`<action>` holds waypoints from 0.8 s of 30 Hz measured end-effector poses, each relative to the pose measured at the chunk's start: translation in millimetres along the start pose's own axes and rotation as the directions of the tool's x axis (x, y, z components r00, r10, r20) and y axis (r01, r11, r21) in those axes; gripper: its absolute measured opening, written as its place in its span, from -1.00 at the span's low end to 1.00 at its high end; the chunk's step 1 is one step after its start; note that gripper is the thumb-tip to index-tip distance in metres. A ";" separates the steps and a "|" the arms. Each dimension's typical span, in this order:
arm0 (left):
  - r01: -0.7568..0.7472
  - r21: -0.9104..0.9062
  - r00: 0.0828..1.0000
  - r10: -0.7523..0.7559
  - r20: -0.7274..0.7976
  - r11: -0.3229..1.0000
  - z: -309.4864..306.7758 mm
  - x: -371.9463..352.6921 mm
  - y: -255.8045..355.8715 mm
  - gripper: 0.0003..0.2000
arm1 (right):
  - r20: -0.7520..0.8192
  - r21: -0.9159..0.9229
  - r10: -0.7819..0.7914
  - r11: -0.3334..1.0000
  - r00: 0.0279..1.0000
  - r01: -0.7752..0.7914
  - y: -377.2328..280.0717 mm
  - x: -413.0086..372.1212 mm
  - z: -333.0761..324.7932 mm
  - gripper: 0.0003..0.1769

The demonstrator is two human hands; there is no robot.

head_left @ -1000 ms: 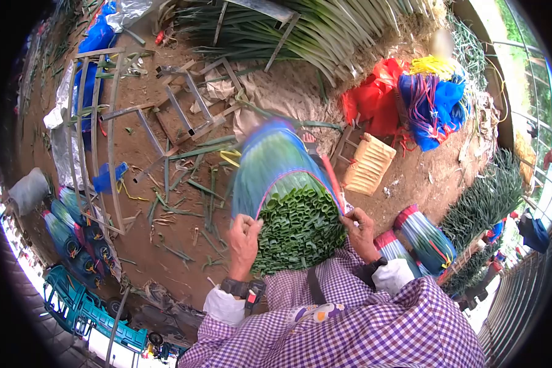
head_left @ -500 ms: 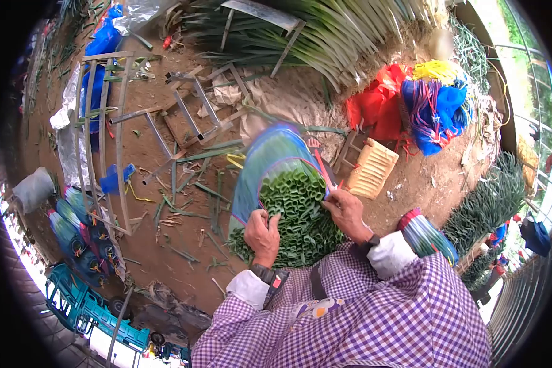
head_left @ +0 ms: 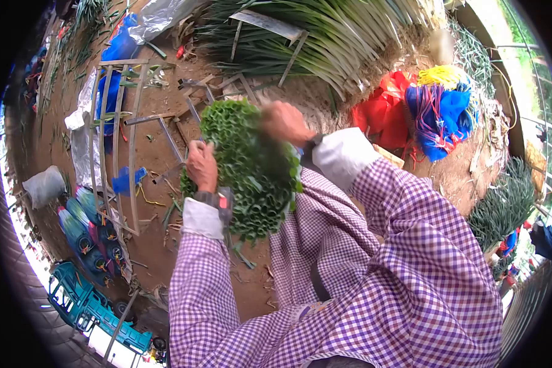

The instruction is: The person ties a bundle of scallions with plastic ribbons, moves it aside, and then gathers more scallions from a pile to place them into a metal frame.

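A large bundle of green onions stands in front of me, its cut hollow green ends facing up. At its left edge is my left hand, fingers curled against the rim; what they pinch is too small to name. My right hand is at the upper right edge of the bundle, blurred by motion, and its fingers cannot be made out. The net bag around the bundle hardly shows from here.
Long onions lie piled at the top. Red bags and blue net bags lie right. Left are a wooden frame, metal frames, bagged bundles and a teal vehicle.
Both hands and the bundle have moved up and left, away from my lap. The net bag's pale rim, visible before around the cut ends, is now mostly out of sight.
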State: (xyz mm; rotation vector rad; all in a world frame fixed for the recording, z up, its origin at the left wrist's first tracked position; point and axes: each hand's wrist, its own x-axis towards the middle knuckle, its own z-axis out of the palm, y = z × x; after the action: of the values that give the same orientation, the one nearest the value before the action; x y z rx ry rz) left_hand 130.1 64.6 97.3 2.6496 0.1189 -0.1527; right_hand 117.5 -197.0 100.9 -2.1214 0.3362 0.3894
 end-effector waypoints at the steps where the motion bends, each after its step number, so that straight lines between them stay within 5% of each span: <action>1: 0.005 0.026 1.000 -0.005 -0.007 1.000 1.8 10.4 -2.0 -0.74 | 0.018 0.015 0.043 0.999 0.999 -0.043 -5.5 7.3 -5.1 -0.87; 6: -0.047 0.082 0.998 0.050 -0.032 0.996 16.3 60.9 -22.1 -0.71 | -0.110 0.175 0.053 0.984 0.993 -0.033 10.6 40.2 7.3 -0.84; 14: -0.054 0.132 0.996 0.064 -0.068 0.990 25.8 86.4 -34.9 -0.71 | -0.068 0.443 -0.011 0.896 0.998 0.040 52.9 48.1 22.6 -0.66; 18: -0.008 0.177 0.997 0.021 -0.068 0.984 23.0 82.8 -26.1 -0.68 | 0.057 0.872 0.125 0.478 0.991 -0.110 54.6 6.2 7.6 -0.45; 21: -0.026 0.169 0.996 0.040 -0.079 0.985 23.3 82.3 -26.5 -0.69 | -0.160 0.987 0.253 0.051 0.954 0.152 81.9 -17.8 26.7 -0.48; 24: -0.052 0.178 0.993 0.070 -0.096 0.983 25.6 84.9 -31.4 -0.69 | -0.187 0.965 0.488 0.255 0.853 0.065 129.7 -67.7 71.2 -0.56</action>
State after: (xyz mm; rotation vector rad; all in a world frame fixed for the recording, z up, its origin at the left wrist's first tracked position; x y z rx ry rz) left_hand 208.4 85.1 49.4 2.8340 0.0596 -0.0076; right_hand -4.3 -200.9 -7.0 -0.8485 0.9091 -0.2088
